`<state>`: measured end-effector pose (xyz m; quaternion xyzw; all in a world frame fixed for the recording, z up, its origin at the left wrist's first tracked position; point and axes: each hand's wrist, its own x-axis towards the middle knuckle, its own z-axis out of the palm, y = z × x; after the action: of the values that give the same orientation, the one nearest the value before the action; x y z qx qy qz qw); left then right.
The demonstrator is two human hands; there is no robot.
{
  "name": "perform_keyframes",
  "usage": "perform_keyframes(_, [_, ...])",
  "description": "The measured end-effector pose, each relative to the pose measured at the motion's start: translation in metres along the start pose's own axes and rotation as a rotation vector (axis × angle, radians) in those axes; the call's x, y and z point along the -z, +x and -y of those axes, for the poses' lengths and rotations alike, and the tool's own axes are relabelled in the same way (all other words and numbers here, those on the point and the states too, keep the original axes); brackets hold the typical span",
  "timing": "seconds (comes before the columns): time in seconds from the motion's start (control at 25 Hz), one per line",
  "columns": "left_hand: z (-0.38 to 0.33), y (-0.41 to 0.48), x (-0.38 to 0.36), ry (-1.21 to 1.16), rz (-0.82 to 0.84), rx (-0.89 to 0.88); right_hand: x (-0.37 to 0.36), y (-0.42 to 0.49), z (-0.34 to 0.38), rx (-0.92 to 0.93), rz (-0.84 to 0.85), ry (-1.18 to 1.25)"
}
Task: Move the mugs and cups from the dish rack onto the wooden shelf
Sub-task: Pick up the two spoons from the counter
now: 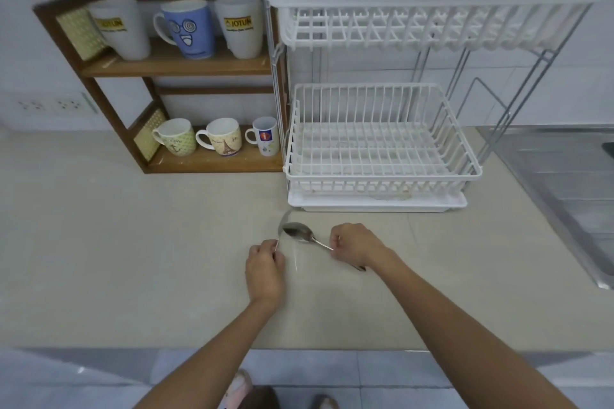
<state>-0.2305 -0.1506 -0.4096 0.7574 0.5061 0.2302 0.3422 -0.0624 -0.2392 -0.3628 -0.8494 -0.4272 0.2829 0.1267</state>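
The wooden shelf [176, 67] stands at the back left against the wall. Its top level holds a white Jotun mug [121, 28], a blue face mug [187, 28] and a second white Jotun mug [241, 26]. Its bottom level holds a green patterned cup [176, 139], an Eiffel tower cup [222, 138] and a small white cup [265, 135]. The white two-tier dish rack [382, 176] beside it holds no mugs in either basket. My right hand [355, 244] grips a metal spoon [299, 233] by its handle above the counter. My left hand [265, 264] pinches a second, blurred spoon [283, 226].
A steel sink drainboard [571, 189] lies at the right. Wall sockets [50, 105] sit low on the left wall. A white drip tray [375, 204] lies under the rack. The beige counter's front edge [199, 347] runs near my body.
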Motion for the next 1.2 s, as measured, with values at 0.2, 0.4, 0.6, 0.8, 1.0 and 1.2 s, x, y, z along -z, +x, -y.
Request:
perform_keyframes(0.2, [-0.032, 0.006, 0.016, -0.297, -0.158, -0.062, 0.053, -0.008, -0.007, 0.175, -0.116, 0.296])
perform_keyframes(0.4, [-0.1, 0.029, 0.019, -0.532, -0.029, -0.177, 0.109, 0.006, -0.004, 0.19, -0.285, 0.576])
perform_keyframes(0.6, [-0.153, 0.078, 0.015, -0.557, 0.3, -0.164, 0.143, 0.042, 0.0, 0.087, -0.36, 0.699])
perform_keyframes(0.8, [-0.183, 0.149, -0.001, -0.589, 0.418, 0.011, 0.155, 0.085, -0.008, -0.094, -0.463, 0.718])
perform_keyframes(1.0, [-0.188, 0.201, -0.038, -0.544, 0.478, 0.211, 0.153, 0.124, -0.024, -0.218, -0.496, 0.597])
perform_keyframes(1.2, [-0.169, 0.213, -0.071, -0.412, 0.526, 0.284, 0.132, 0.15, -0.041, -0.317, -0.42, 0.547])
